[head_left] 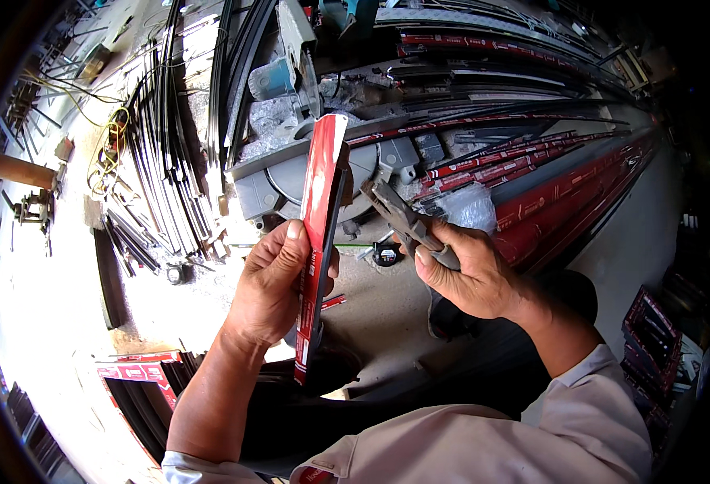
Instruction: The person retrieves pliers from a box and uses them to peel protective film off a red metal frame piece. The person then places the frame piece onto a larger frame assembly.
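My left hand (270,282) is closed around a short dark profile strip (320,173) with red-and-white protective film on its face. The strip stands nearly upright, its upper end pale and bright in the light. To its right, my right hand (477,270) grips a pair of pliers (403,214) by the handles. The worn jaws point up and left toward the strip and do not touch it. Behind both hands sits a mitre saw (278,189) with a round grey table and a raised blade. A dark tape measure (385,254) lies between the hands on the floor.
Long dark profiles (165,137) lie in a bundle at the left. Red-filmed profiles (548,189) are stacked at the right, beside clear crumpled plastic (469,208). A red-edged frame stack (141,371) stands at lower left. A yellow cable (113,145) trails at far left.
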Demonstrator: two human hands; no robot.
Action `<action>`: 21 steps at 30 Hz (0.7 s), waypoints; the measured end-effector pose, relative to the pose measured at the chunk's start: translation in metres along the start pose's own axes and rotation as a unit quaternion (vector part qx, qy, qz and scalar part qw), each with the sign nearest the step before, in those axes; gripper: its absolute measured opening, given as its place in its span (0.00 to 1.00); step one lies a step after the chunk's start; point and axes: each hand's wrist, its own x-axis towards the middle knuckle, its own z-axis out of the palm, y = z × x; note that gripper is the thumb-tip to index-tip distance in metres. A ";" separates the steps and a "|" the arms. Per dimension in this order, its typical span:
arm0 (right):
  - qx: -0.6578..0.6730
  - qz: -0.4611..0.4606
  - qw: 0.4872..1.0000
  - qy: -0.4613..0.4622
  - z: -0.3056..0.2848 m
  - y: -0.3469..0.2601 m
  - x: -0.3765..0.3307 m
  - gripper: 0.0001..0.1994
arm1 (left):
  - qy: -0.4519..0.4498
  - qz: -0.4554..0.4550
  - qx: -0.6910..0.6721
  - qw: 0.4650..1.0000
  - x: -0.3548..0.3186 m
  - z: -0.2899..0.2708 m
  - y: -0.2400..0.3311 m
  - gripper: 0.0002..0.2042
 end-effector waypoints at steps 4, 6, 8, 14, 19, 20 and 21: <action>0.007 -0.022 1.000 0.019 0.001 0.003 -0.001 0.16 | 0.003 0.008 -0.011 1.000 0.002 0.003 -0.002 0.16; -0.005 -0.026 0.999 0.022 0.002 0.005 -0.001 0.17 | 0.003 0.009 -0.010 1.000 0.003 0.002 -0.002 0.16; -0.004 0.007 1.000 -0.005 -0.003 0.005 -0.002 0.24 | 0.008 0.006 -0.016 1.000 0.003 0.003 -0.003 0.16; -0.008 0.012 1.000 -0.005 -0.004 0.002 -0.002 0.23 | 0.057 -0.002 0.097 0.994 0.002 0.007 -0.006 0.17; -0.033 -0.009 0.999 0.010 -0.003 0.006 -0.001 0.24 | 0.084 0.006 0.157 0.984 0.002 0.009 -0.004 0.19; -0.037 -0.011 0.999 0.012 -0.002 0.008 -0.001 0.24 | 0.087 0.004 0.155 0.984 0.001 0.009 -0.003 0.18; -0.044 -0.022 0.999 0.017 -0.002 0.009 0.000 0.24 | 0.090 0.003 0.152 0.984 0.001 0.010 -0.002 0.18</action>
